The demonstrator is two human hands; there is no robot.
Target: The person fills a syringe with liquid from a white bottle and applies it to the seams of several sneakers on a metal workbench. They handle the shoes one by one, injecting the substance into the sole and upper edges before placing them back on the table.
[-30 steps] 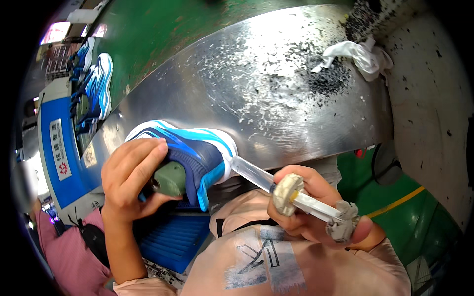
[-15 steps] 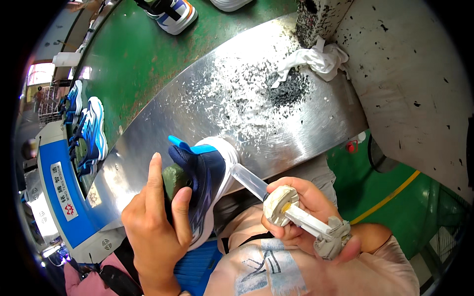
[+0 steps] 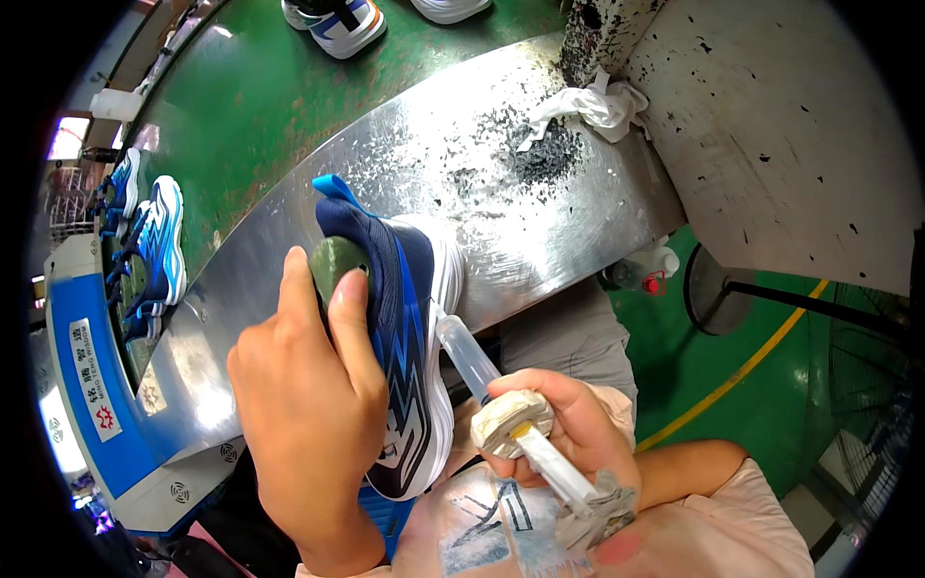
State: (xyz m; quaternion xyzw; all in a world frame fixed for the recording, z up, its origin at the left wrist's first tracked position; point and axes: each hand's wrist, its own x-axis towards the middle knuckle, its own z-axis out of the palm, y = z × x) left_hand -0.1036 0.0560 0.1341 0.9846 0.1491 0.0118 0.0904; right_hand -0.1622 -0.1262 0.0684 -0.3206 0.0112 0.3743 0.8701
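Note:
A navy and bright-blue running shoe (image 3: pixel 409 332) with a thick white sole stands tilted before me, its heel away from me. Inside its collar sits a green shoe last (image 3: pixel 334 258). My left hand (image 3: pixel 310 414) is closed on the shoe from the left, thumb on the last and index finger along its far side. Closed in my right hand (image 3: pixel 588 424) is a clear syringe (image 3: pixel 469 358), its flange and plunger end wrapped in pale tape. The syringe's thin tip meets or nearly touches the line between upper and sole; contact cannot be made out.
Beneath lies a metal bench plate (image 3: pixel 318 188) with black and white residue. A crumpled white cloth (image 3: pixel 602 108) lies near a stained grey panel (image 3: pixel 771 125). Other blue shoes (image 3: pixel 164 241) stand on the green surface at left. A bottle with a red cap (image 3: pixel 653 282) is at right.
The shoe has turned more upright, showing more of its patterned side. The syringe has shifted left and down in view, its tip now at the upper's lower edge. The whole view has shifted slightly.

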